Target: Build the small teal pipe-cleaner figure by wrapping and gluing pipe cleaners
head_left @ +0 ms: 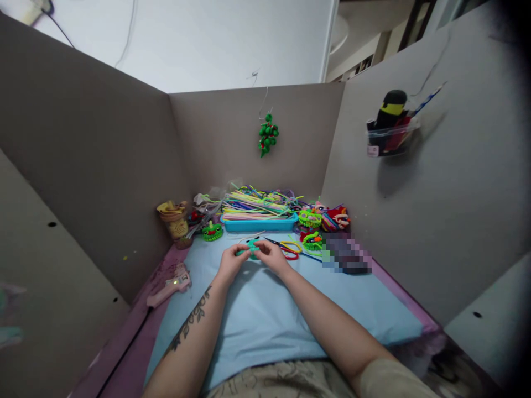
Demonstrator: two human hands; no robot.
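My left hand (232, 262) and my right hand (272, 257) meet over the blue cloth (257, 309), fingertips pinched on a small teal pipe-cleaner piece (252, 247). The fingers partly cover the piece, so its full shape is hidden. Just beyond my right hand lie scissors (291, 255) with red and yellow handles, their dark blades pointing left. Thin loose strands rest on the cloth past my fingers.
Behind, a blue tray (259, 226) holds many pipe cleaners. Green fuzzy figures (212, 232) flank it. A pink glue gun (170, 287) lies left, near a cup (175, 224). A blurred dark object (346, 254) lies right. Grey panels (257, 166) enclose three sides.
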